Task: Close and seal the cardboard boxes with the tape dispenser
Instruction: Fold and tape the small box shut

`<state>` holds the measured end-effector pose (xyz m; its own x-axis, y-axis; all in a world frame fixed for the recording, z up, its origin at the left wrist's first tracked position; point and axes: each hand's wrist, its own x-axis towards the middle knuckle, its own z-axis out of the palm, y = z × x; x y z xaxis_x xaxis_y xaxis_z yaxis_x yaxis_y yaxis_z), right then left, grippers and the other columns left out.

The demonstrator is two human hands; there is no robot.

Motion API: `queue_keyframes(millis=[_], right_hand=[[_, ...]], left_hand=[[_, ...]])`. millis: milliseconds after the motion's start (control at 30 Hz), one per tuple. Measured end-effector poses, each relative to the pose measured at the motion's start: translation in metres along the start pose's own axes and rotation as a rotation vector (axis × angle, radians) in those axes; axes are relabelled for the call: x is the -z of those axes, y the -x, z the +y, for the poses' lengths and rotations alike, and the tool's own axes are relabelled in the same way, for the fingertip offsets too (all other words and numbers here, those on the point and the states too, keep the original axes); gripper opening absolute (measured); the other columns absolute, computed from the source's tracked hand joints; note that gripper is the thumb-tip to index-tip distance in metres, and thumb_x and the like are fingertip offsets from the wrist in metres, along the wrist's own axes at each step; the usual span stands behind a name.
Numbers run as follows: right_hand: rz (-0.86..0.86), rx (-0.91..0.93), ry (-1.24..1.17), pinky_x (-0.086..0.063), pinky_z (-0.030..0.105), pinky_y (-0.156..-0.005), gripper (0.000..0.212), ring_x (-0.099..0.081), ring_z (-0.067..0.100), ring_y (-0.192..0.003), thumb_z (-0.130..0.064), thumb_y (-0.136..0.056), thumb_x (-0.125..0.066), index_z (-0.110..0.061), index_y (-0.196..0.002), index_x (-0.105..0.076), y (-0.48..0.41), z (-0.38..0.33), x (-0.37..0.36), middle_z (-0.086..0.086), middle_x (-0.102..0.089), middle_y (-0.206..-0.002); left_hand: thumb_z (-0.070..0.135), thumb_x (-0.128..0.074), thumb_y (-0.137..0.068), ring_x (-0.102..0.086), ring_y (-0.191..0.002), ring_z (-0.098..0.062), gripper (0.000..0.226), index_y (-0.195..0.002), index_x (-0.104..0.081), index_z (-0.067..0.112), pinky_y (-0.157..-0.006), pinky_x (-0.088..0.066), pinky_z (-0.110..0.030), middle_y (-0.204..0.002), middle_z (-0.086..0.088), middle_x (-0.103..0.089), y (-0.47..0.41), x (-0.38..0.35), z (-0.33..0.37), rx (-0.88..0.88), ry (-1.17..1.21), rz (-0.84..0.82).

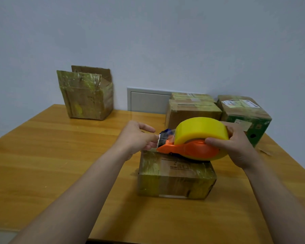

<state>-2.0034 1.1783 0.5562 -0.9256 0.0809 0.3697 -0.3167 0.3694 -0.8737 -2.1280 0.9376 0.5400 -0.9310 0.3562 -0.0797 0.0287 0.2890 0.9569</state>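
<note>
Two bare forearms (74,199) are reaching in from the bottom of the frame, over the table (42,155). The right hand (236,147), right of centre, is gripping the dispenser (188,150): its thumb is lying across the orange body and its fingers are wrapping round the back of the yellow roll (201,129). The dispenser is hovering at, or just touching, the top of the near box (176,180) at centre; I cannot tell which. The left hand (137,138), at centre, is curling its fingers at the dispenser's cutter and seems to be pinching the tape end (158,140) there, though the clear strip is hard to make out. The near box is lying with its flaps down and is carrying glossy tape along its left side and front. I judge that the person is starting a strip from its left edge, so this box is closed but not fully sealed. In the upper right, two brown boxes (192,110) and a green box (245,115) are sitting closed and taped near the wall, seemingly finished. In the upper left, an open box (86,97) is standing with its flaps up, well apart from the rest, waiting to be closed and sealed. The job is looking well past halfway, with one strip in hand and one box left.
</note>
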Motion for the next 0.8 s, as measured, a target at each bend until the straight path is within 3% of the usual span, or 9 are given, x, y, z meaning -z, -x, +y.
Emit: queue_keyframes(millis=[267, 433, 567, 700, 800], right_hand=[[-0.018, 0.010, 0.002, -0.057, 0.020, -0.070, 0.038, -0.071, 0.011, -0.094, -0.051, -0.060, -0.076, -0.050, -0.098, -0.076, -0.0003, 0.0033, 0.0017, -0.008, -0.076, -0.100], [-0.001, 0.008, -0.001, -0.057, 0.018, -0.068, 0.044, -0.071, 0.008, -0.091, -0.051, -0.059, -0.077, -0.034, -0.099, -0.075, 0.0003, 0.0071, 0.0019, -0.011, -0.076, -0.096], [-0.027, 0.026, -0.008, -0.056, 0.018, -0.068, 0.037, -0.071, 0.006, -0.092, -0.050, -0.059, -0.076, -0.052, -0.096, -0.076, 0.0003, 0.0040, 0.0007, -0.014, -0.076, -0.097], [-0.029, 0.034, -0.004, -0.055, 0.016, -0.067, 0.038, -0.070, 0.004, -0.091, -0.051, -0.057, -0.076, -0.046, -0.094, -0.077, -0.0009, 0.0058, 0.0013, -0.016, -0.075, -0.095], [-0.047, 0.039, -0.003, -0.055, 0.015, -0.066, 0.038, -0.071, 0.003, -0.090, -0.051, -0.057, -0.077, -0.051, -0.094, -0.076, -0.0015, 0.0059, 0.0028, -0.017, -0.076, -0.095]], left_hand=[[0.008, -0.081, -0.087, -0.078, -0.074, -0.018, 0.027, -0.112, -0.069, 0.010, -0.065, -0.061, -0.029, -0.085, -0.013, -0.078, 0.0007, 0.0003, 0.0022, -0.031, -0.001, 0.023], [0.008, -0.082, -0.086, -0.078, -0.075, -0.018, 0.027, -0.110, -0.070, 0.011, -0.068, -0.063, -0.032, -0.087, -0.013, -0.078, 0.0008, -0.0004, -0.0003, -0.047, 0.013, 0.035], [0.009, -0.085, -0.083, -0.078, -0.073, -0.016, 0.031, -0.110, -0.070, 0.011, -0.055, -0.056, -0.023, -0.088, -0.011, -0.079, -0.0034, -0.0028, -0.0013, 0.053, 0.112, 0.015], [0.011, -0.088, -0.080, -0.076, -0.069, -0.012, 0.034, -0.110, -0.072, 0.013, -0.052, -0.050, -0.020, -0.091, -0.008, -0.080, -0.0051, -0.0054, -0.0046, 0.105, 0.181, -0.018], [0.013, -0.090, -0.076, -0.074, -0.068, -0.010, 0.036, -0.108, -0.072, 0.015, -0.053, -0.050, -0.021, -0.092, -0.007, -0.080, -0.0048, -0.0051, -0.0056, 0.085, 0.171, -0.013]])
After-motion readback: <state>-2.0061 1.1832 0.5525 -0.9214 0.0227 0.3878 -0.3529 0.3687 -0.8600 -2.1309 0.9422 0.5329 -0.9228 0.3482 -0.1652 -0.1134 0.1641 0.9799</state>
